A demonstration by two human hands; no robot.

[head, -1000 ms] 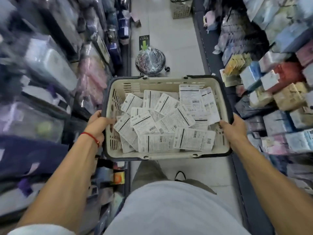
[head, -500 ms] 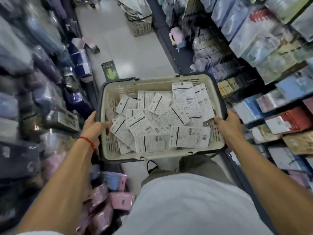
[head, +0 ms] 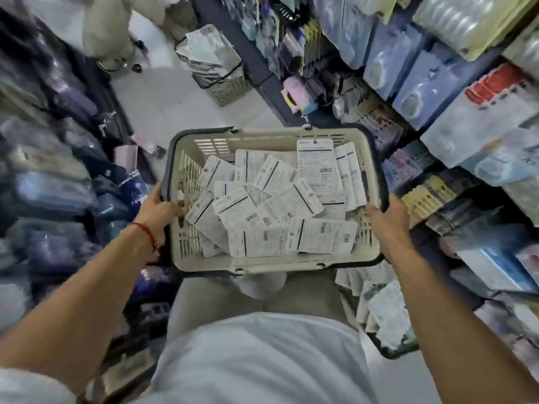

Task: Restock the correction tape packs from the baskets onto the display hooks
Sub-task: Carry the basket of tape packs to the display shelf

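I carry a beige plastic basket with a dark rim in front of my waist. Several white correction tape packs lie loose in it, backs up, showing barcodes. My left hand, with a red string on the wrist, grips the basket's left rim, fingers curled inside. On the opposite side my right hand grips the right rim. Display shelves and hooks with packaged stationery fill the right side.
A second basket of white packs sits on the floor at my lower right. Another beige basket with packs stands further up the aisle. Blurred shelves of goods crowd the left. The white floor runs between.
I have walked forward along the aisle and turned toward the right. The far basket is nearer and a floor basket has come into view at my lower right. Both hands hold as before.
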